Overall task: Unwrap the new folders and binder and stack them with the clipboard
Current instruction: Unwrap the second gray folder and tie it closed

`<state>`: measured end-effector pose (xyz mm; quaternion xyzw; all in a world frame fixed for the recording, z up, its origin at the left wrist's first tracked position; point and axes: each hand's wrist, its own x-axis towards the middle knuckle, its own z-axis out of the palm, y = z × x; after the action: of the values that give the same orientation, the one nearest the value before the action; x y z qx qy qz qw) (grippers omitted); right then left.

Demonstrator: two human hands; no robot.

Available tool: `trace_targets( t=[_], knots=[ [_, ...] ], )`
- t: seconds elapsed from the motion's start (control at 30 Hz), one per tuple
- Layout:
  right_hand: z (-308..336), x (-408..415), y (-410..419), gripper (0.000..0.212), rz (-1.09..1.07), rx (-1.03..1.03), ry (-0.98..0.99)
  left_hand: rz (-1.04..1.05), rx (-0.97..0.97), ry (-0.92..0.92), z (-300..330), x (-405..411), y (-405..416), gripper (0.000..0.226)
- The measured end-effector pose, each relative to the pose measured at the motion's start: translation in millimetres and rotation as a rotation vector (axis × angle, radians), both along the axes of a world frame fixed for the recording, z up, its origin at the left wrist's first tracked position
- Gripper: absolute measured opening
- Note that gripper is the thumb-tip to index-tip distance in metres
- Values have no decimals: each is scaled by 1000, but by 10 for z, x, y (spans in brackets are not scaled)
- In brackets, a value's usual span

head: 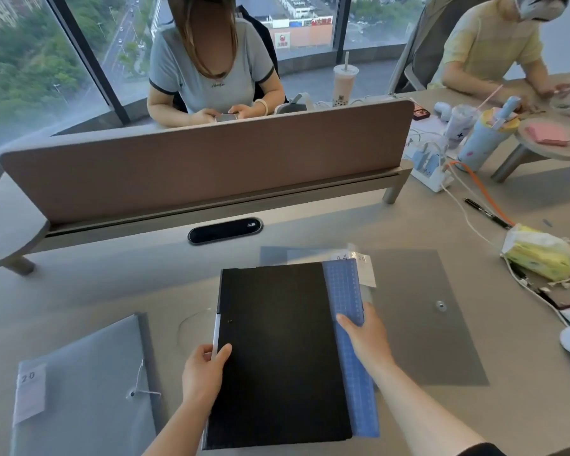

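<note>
Black binder: I am seeing the black binder (277,350) lying flat on the grey desk (112,284), near the front edge at centre; its long axis is running from me toward the desk divider (207,162), leaning slightly to the right at the far end, spine along the left.
Left hand: my left hand (203,373) is gripping the binder's left edge low down, thumb curling over the cover and fingers curling round the pale strip at the spine.
Right hand: my right hand (364,337) is lying on the blue gridded clipboard (351,324), fingers nearly straight and pointing away from me, holding nothing that I can make out.
Clipboard: it is lying just beside the binder's right edge, parallel to it; whether it is tucked under the binder I cannot tell.
Wrapped folder, left: a grey string-tie folder (86,383) with a label reading 20 is lying at the lower left, well apart from the binder, long axis tilting toward the upper right.
Folder, right: a flat grey folder (425,317) with a round button is lying to the right, partly under the clipboard.
Far end: a clear sleeve (364,268) marked A4 and 20 is poking out past the binder's top right corner.
Others: a person in a grey shirt (211,70) is sitting behind the divider.
</note>
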<state>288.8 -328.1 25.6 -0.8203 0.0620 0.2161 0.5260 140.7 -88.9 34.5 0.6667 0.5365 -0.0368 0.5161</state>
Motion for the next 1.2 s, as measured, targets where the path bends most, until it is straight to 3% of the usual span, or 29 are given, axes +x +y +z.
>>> trace_targets(
  t=[0.27,0.43,0.6,0.67,0.77,0.8,0.9,1.0,1.1,1.2],
  knots=[
    [157,-61,440,18,187,118,-1,205,-102,-167,24,-369,324,28],
    [242,-213,873,49,279,91,-46,274,-137,-233,51,-546,618,33],
    [295,-440,1284,16,290,114,56,324,-109,-268,66,-831,922,26],
    [174,-523,1439,26,302,116,55,351,-85,-263,41,-954,1018,27],
    [-23,-669,1631,62,374,57,96,367,-49,-225,-7,-1115,1123,25],
    [-95,-691,1663,62,386,27,110,366,-34,-201,-26,-1158,1154,26],
    [-171,-767,1732,16,415,-90,134,324,30,-134,-85,-1228,1240,34],
    [-270,-821,1767,32,434,-209,104,277,75,-88,-78,-1224,1255,35],
    [-261,-854,1785,11,484,-287,85,234,100,-66,-101,-1218,1263,35],
    [-210,-884,1834,37,490,-392,41,199,139,-35,-143,-1229,1282,37]
  ],
)
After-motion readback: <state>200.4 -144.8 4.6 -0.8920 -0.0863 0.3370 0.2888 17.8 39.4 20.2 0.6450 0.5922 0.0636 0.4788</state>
